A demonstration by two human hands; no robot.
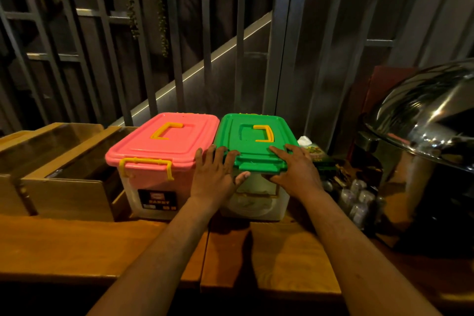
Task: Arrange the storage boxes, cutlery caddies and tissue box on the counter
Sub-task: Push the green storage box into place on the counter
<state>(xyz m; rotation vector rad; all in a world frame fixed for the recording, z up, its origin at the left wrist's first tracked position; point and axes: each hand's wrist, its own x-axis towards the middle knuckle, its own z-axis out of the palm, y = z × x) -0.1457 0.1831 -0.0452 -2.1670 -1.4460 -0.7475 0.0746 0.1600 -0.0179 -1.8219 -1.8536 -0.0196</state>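
Where the wooden tabletop [77,244] meets the railing, wooden trays [59,161] sit at the far left, just beside the pink-lidded box [164,146]. Touching it stands the green-lidded box [254,141]. The left hand [215,174], fingers spread, lies flat on its front-left corner; the right hand [295,169], also spread, presses the front-right corner. The tissue box [314,151] sits behind, then a steel dome lid [423,115].
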